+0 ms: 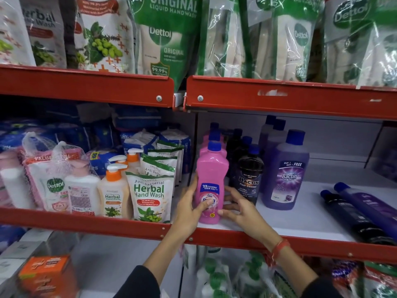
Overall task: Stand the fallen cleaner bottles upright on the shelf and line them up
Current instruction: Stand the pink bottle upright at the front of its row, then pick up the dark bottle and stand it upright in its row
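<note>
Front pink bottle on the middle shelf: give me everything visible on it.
The front pink bottle looks like opaque pink plastic with a dark blue screw cap and a waisted body. Its blue and pink label reads "2X cleaning germ kill". It stands upright at the front edge of the white shelf, first in a row of like pink bottles running back. The left hand wraps its left side with the thumb across the label; the right hand touches its lower right side. A black Bactin bottle stands just to its right.

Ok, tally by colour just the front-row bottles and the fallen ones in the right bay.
Pink bottle: 1, standing
Black bottles: 2, one standing, one fallen
Purple bottles: 2, one standing, one fallen
Total: 5
</note>
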A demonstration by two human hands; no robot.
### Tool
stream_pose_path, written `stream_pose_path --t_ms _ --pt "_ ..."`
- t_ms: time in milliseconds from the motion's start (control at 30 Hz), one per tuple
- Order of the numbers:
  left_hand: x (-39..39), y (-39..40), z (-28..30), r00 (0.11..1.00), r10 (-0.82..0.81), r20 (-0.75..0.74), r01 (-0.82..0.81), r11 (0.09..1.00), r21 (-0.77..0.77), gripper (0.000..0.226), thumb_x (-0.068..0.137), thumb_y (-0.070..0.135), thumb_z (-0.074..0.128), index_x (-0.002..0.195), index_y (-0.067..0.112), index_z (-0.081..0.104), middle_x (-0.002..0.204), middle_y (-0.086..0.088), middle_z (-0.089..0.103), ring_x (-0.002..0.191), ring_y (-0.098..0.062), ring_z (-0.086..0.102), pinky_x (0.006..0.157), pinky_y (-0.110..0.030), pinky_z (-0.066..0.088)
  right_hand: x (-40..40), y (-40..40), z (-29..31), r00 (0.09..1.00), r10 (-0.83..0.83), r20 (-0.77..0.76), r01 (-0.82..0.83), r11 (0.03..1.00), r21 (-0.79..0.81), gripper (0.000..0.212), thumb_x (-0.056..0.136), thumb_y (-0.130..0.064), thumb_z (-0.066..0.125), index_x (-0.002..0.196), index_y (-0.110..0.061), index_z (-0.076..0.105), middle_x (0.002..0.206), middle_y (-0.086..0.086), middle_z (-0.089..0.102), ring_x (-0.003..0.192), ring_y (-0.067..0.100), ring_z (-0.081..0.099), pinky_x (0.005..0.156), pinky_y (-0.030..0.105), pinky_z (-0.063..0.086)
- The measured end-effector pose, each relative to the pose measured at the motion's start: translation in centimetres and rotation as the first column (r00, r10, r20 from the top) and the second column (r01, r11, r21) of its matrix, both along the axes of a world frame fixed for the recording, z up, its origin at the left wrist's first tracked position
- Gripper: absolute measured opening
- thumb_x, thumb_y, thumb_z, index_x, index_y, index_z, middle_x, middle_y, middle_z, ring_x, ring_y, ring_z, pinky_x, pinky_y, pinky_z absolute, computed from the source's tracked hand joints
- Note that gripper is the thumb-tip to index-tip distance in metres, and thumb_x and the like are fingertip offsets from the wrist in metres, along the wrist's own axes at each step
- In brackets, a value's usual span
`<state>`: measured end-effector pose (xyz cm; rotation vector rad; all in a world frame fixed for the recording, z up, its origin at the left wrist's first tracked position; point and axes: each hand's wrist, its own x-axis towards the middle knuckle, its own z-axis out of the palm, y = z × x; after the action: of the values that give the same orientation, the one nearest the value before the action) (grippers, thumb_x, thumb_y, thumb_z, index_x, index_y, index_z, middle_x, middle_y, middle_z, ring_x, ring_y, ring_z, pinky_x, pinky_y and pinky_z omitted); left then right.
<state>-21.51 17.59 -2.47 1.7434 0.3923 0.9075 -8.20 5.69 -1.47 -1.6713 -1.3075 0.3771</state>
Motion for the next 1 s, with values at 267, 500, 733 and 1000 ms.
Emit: stream_pose_path --t_ms 267,500,733,1000 --pt "0.2 -0.4 0.0 0.994 0.106 0.012 -0.106 0.99 0.094 0.073 0.083 0.025 0.066 0.137 0.047 0.022 0.129 0.006 0.042 0.123 -0.016 0.051 0.098 -0.034 0.049 -1.0 0.5 -0.2 0.988 -0.134 0.083 0.13 0.99 0.049 0.066 0.086 -0.015 0.068 0.144 -0.024 0.038 0.107 -0.004 0.064 0.087 -0.004 0.063 0.07 -0.003 0.045" --pt "1.4 -5.2 0.1 0.806 0.505 0.309 -0.59 0.642 0.489 0.046 0.089 0.027 0.058 0.133 0.022 0.043 0.123 -0.001 0.039 0.113 -0.005 0.035 0.095 -0.015 0.038 1.1 -3.3 0.0 0.95 -0.29 0.118 0.268 0.948 0.175 0.047 0.087 -0.014 0.068 0.132 -0.018 0.055 0.111 -0.001 0.07 0.1 0.008 0.067 0.093 0.026 0.054" --pt "11.4 -10.7 1.5 0.982 0.186 0.027 -0.172 0.833 0.526 0.023 0.091 0.024 0.052 0.111 0.017 0.059 0.11 -0.001 0.056 0.097 -0.018 0.059 0.089 -0.033 0.047 11.7 -13.4 2.2 0.572 -0.7 0.428 0.741 0.664 0.097 0.032 0.09 -0.007 0.056 0.121 -0.002 0.063 0.112 0.021 0.07 0.101 0.037 0.065 0.079 0.035 0.05" --pt "24.7 -18.6 1.0 0.883 -0.252 -0.397 0.187 0.963 -0.195 0.016 0.086 0.004 0.054 0.099 0.005 0.063 0.096 -0.012 0.069 0.079 -0.026 0.067 0.075 -0.039 0.059 19.1 -20.1 3.1 0.652 -0.654 0.384 0.758 0.576 -0.307 0.039 0.086 -0.005 0.048 0.121 -0.009 0.065 0.124 0.02 0.066 0.117 0.038 0.058 0.096 0.039 0.045"
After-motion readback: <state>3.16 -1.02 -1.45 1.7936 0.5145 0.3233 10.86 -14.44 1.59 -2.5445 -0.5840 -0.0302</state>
